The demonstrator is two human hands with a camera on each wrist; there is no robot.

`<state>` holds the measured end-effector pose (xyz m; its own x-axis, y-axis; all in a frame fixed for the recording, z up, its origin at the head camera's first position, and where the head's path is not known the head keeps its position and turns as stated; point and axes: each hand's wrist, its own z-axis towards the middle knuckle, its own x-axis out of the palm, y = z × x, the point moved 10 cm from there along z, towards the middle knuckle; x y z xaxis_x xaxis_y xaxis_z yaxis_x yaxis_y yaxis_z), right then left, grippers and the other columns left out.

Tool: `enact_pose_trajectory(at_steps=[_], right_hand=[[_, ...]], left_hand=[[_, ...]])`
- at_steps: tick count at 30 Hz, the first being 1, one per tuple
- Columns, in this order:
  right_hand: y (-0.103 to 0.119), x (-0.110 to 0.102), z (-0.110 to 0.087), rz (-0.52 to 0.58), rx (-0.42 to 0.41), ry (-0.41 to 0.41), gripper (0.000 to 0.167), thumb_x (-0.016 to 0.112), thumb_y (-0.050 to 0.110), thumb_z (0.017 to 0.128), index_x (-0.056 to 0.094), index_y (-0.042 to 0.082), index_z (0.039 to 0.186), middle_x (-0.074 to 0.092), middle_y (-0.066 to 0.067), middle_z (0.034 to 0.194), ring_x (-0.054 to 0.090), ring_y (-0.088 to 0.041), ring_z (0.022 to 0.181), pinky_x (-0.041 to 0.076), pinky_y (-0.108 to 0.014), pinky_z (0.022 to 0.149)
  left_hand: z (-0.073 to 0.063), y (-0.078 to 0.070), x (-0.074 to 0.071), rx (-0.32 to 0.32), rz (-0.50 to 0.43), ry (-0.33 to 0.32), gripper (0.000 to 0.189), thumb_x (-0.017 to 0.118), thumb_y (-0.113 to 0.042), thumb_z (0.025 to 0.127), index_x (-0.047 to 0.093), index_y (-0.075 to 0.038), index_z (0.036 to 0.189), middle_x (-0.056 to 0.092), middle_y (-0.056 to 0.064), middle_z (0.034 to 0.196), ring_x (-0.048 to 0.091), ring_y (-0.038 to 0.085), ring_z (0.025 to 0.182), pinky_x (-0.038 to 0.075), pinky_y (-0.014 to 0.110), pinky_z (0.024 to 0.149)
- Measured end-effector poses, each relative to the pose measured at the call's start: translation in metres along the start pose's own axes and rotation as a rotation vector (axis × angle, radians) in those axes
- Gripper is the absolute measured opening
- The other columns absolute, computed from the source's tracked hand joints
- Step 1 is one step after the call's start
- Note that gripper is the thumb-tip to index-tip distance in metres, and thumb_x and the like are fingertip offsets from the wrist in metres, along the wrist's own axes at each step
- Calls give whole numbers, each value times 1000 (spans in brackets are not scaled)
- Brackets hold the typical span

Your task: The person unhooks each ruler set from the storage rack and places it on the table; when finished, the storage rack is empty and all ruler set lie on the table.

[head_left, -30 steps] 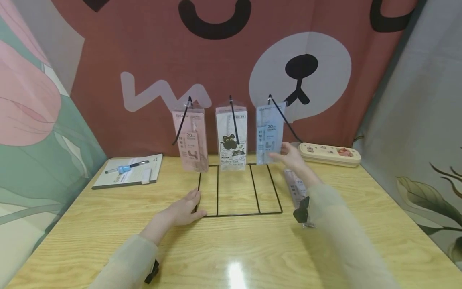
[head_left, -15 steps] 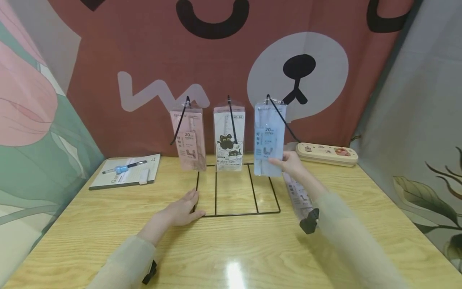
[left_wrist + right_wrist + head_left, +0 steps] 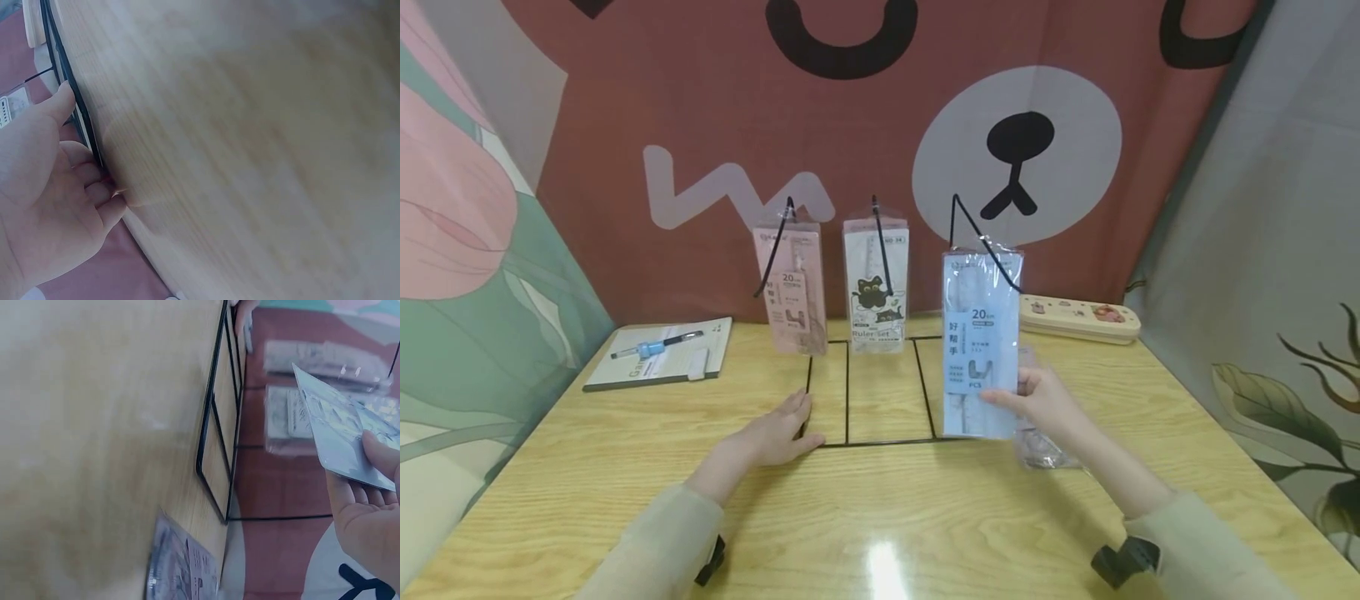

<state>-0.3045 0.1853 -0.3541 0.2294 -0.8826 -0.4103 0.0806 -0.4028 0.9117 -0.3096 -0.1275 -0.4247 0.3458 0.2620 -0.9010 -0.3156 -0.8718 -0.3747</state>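
A black wire display rack (image 3: 850, 400) with three slanting hooks stands on the table. My left hand (image 3: 772, 433) holds its front left corner, thumb on the front bar and fingers on the side bar. My right hand (image 3: 1051, 407) pinches a blue ruler set packet (image 3: 981, 350) near its lower right corner, thumb in front. The packet's top overlaps the middle of the right hook (image 3: 973, 218). A pink ruler set packet (image 3: 793, 287) hangs from the left hook, and a white cat-print ruler set packet (image 3: 876, 308) from the middle one.
Another clear-wrapped ruler set (image 3: 187, 562) lies on the table right of the rack, partly hidden by my right hand in the head view. A cream pencil case (image 3: 1078, 319) sits at the back right. A notebook (image 3: 692, 350) bearing a blue pen (image 3: 655, 347) and eraser lies back left.
My right hand has taken hold of the blue packet and drawn it forward and down along the right hook, towards me. My left hand stays on the rack corner.
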Motion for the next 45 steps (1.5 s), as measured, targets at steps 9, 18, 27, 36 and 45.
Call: enact_pose_trajectory(at_steps=[9,18,27,36,45], right_hand=[[-5,2,-60,-1,45,39,42,66,24,87,61,-3,119,64,-19,119,68,-20,99,56,-37,85],[-17,-11,-107,56,-37,174,26,57,7,92,66,12,116,70,17,106,67,-4,95,54,-26,80],[-34,-81,-131,79,-123,8,40,44,-7,94,68,18,115,71,12,105,67,-4,93,50,-18,72],[-71,-142,-120,-316,195,-231,49,52,36,97,51,5,135,72,10,99,64,1,76,51,-26,63],[-110,-156,-78,-550,256,-184,65,60,41,90,55,-17,117,66,-29,99,59,-16,77,46,-27,62]], left_hand=[[2,-1,2,9,15,3,75,46,-42,97,18,8,146,9,26,155,12,38,145,18,49,118],[4,-2,2,10,12,3,75,47,-41,98,18,7,147,9,25,156,12,37,145,18,49,118],[2,-2,-1,3,11,0,75,48,-40,97,18,8,146,9,26,155,12,38,145,18,50,118],[1,-1,0,11,18,-19,75,48,-41,97,19,8,146,11,26,155,15,38,144,20,50,117],[1,2,1,2,19,-32,76,48,-44,96,20,6,147,12,24,156,18,38,143,22,50,117]])
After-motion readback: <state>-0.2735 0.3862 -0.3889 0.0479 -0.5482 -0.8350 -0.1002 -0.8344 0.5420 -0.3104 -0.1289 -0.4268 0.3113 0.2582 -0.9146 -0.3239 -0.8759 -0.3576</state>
